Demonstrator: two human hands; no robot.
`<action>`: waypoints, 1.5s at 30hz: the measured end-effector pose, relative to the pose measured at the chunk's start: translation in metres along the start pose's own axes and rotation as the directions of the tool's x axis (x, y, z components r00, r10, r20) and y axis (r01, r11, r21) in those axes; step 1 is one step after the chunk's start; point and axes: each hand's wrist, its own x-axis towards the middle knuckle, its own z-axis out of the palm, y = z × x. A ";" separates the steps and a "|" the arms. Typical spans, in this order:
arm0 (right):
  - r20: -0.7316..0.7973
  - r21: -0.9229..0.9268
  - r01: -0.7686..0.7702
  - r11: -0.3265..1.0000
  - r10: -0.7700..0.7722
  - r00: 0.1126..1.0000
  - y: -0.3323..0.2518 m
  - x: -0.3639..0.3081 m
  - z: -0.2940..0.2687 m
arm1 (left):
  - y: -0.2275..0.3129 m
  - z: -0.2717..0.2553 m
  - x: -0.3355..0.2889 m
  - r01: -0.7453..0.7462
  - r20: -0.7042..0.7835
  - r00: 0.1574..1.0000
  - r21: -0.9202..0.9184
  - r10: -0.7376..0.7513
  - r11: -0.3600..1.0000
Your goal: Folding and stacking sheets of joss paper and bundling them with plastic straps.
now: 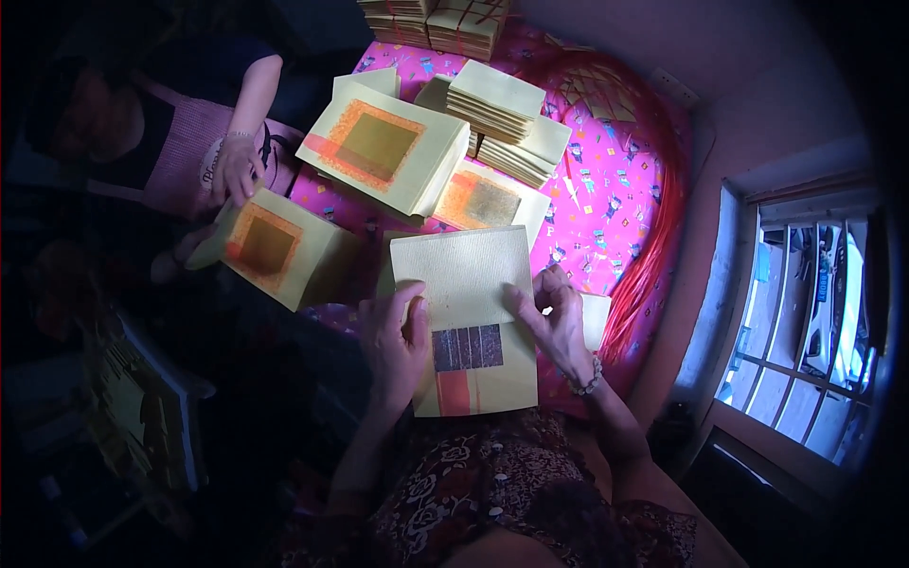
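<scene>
In front of my body I hold a pale yellow paper sheet [459,270] with a plain ribbed face. Below it shows a yellow paper [516,383] with a dark striped foil patch and a reddish band; whether the two are one folded piece I cannot tell. My left hand [391,331] grips the left edge, thumb on top and fingers partly behind. At the right edge, my right hand [557,317] pinches the paper between its thumb and curled fingers. A beaded bracelet [589,379] circles my right wrist.
A pink patterned tablecloth [606,227] carries a paper stack with an orange-bordered gold square [379,142], more paper stacks [497,99], tied bundles [464,28] and long red strands [663,189]. At left, a co-worker's hand [239,170] holds a similar sheet [308,251]. A barred window [795,322] stands at right.
</scene>
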 end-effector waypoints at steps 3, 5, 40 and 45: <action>-0.024 -0.001 0.028 1.000 -0.028 0.999 0.004 0.001 0.003 | 0.000 0.006 -0.005 -0.005 -0.097 0.995 0.059 0.010 0.998; -0.045 -0.080 0.080 0.994 -0.084 0.996 0.001 0.004 0.002 | 0.007 0.005 0.001 -0.058 -0.161 0.983 0.165 0.085 0.985; 0.193 -0.475 0.580 0.663 -0.564 0.803 -0.021 -0.001 0.017 | -0.002 0.011 0.004 -0.409 0.200 0.907 0.204 0.371 0.890; 0.167 -0.386 0.534 0.753 -0.512 0.843 -0.011 -0.004 0.010 | -0.011 0.001 0.006 -0.350 0.171 0.923 0.006 0.344 0.937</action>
